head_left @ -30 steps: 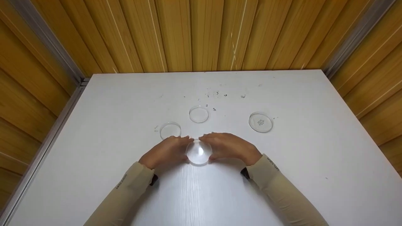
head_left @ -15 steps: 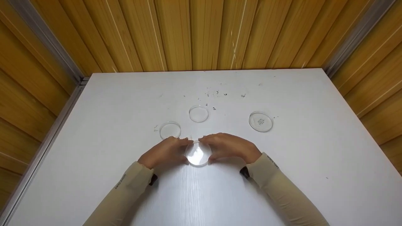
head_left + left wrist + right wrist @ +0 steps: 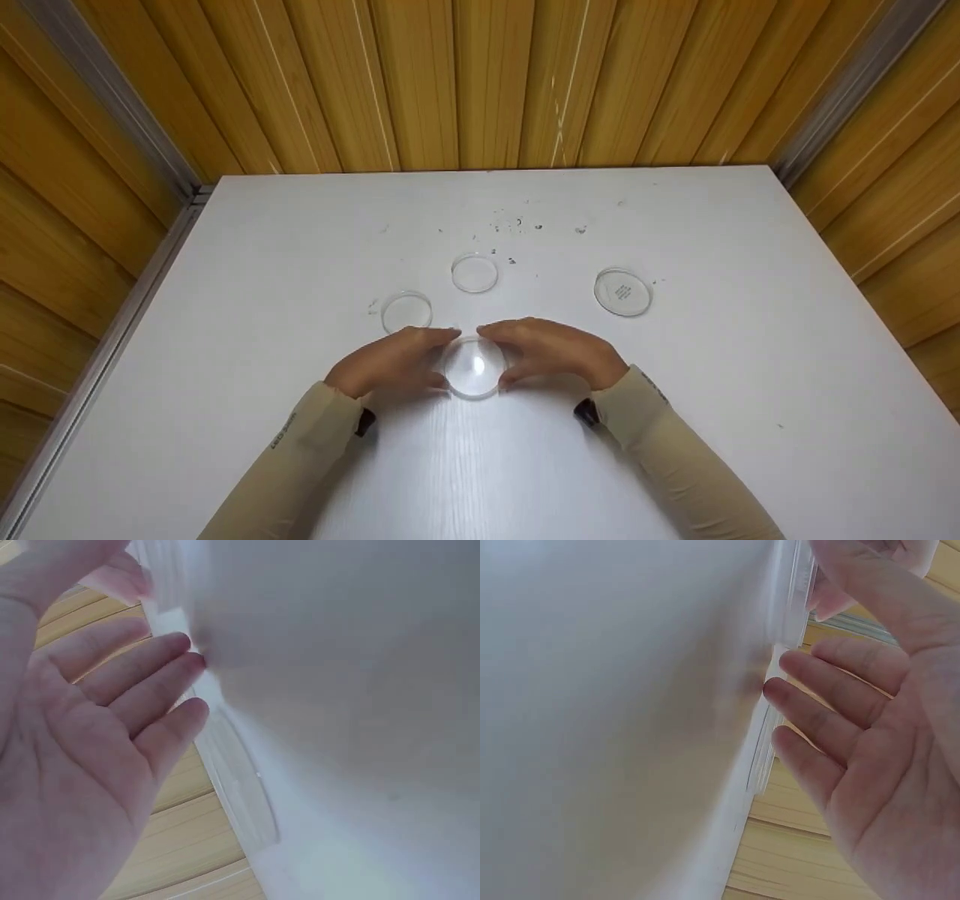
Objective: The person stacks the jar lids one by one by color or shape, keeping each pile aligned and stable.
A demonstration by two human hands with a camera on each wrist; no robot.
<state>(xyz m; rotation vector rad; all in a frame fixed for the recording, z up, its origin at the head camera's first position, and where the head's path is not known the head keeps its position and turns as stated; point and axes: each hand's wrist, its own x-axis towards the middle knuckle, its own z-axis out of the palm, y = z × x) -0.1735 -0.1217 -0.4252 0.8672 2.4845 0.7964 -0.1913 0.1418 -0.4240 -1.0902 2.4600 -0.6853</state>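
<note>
A clear round petri dish (image 3: 475, 367) sits on the white table between both hands, its layered side wall showing in the right wrist view. My right hand (image 3: 555, 349) holds the dish's right side, thumb at the near edge and fingertips at the far edge. Opposite it, my left hand (image 3: 394, 360) stands spread at the left side, fingertips and thumb right by the rim. The left wrist view shows that hand's fingers (image 3: 161, 690) loosely extended, while its thumb tip is out of frame. Just beyond the left hand lies another clear dish (image 3: 406, 312), its near edge partly hidden.
Farther back is a third clear dish (image 3: 475, 273). To the right lies a dish with small printed text (image 3: 623, 292). Dark specks mark the white table (image 3: 225, 315) toward the back, and wood-look panels (image 3: 487, 82) wall it in behind and at the sides.
My left hand has drawn back slightly to the left from the dish's rim. The right hand and all the dishes are nearly where they were.
</note>
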